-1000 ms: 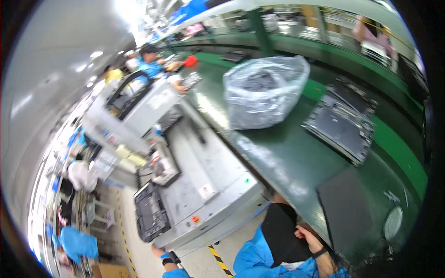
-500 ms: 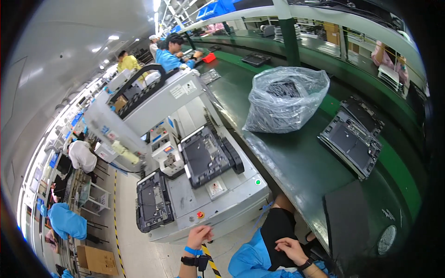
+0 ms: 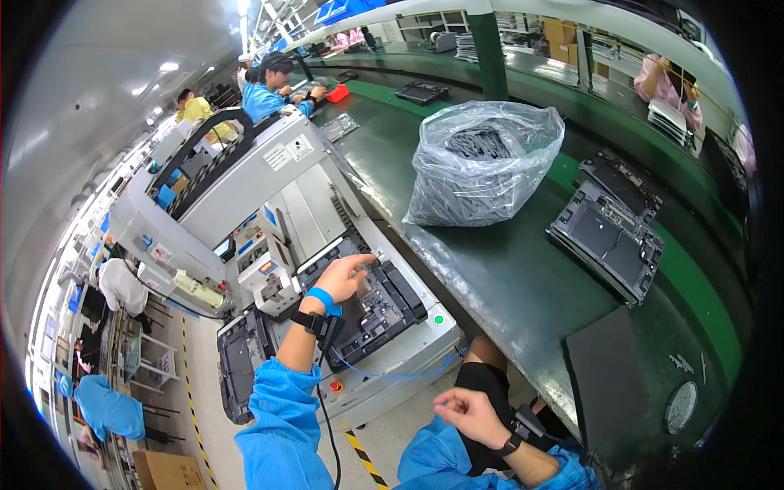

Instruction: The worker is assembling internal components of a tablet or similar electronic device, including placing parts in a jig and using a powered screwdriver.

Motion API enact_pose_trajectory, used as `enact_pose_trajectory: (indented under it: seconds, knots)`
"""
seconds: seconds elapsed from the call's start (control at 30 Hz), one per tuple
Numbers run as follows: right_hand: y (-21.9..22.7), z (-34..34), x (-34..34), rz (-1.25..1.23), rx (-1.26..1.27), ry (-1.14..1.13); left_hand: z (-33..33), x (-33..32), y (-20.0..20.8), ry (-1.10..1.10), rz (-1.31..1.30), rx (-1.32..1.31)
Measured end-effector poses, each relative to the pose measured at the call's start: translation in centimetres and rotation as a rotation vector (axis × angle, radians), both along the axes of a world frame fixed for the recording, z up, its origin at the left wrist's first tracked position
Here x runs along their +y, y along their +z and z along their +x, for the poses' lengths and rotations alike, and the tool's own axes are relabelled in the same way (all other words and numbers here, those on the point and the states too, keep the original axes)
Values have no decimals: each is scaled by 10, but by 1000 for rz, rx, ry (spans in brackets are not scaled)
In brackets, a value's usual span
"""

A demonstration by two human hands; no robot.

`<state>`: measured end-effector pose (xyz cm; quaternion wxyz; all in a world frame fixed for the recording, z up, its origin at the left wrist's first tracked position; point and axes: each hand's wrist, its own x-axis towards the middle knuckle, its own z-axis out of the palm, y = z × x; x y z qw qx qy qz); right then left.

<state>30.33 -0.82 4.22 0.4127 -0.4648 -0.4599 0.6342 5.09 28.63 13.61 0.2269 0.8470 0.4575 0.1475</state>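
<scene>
My left hand (image 3: 341,279) hovers over a dark laptop base (image 3: 371,314) with exposed inner parts, which sits in a black fixture on the grey machine. Its index finger stretches right and nothing shows in its grip; whether it touches the base cannot be told. A second laptop base (image 3: 245,363) lies in another fixture to the left, partly behind my left forearm. My right hand (image 3: 475,418) is held above my lap, thumb and fingers drawn together. A small blue spot shows at its fingertips, too small to name.
A clear plastic bag (image 3: 490,175) of dark strips stands on the green bench (image 3: 482,282). Stacked laptop bases (image 3: 608,241), a dark mat (image 3: 608,376) and a round clear dish (image 3: 680,407) lie rightward. The machine carries a red button (image 3: 336,385). A co-worker (image 3: 269,90) sits beyond.
My left hand has moved up and forward from in front of the machine to over the laptop base. My right hand has shifted left, its fingers drawing together. The view has shifted slightly.
</scene>
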Motion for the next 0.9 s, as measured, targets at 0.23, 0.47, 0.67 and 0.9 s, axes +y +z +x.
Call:
enact_pose_trajectory:
  seconds: [0.23, 0.47, 0.67, 0.9]
  knots:
    - [35, -16, 74, 55, 79, -58, 4, 21, 13, -218, 211, 370]
    - [44, -34, 139, 153, 15, -130, 6, 32, 11, -318, 218, 354]
    - [58, -38, 176, 230, -237, -172, 4, 44, 25, -415, 154, 348]
    - [56, -47, 194, 288, -347, -137, 9, 63, 28, -433, 72, 457]
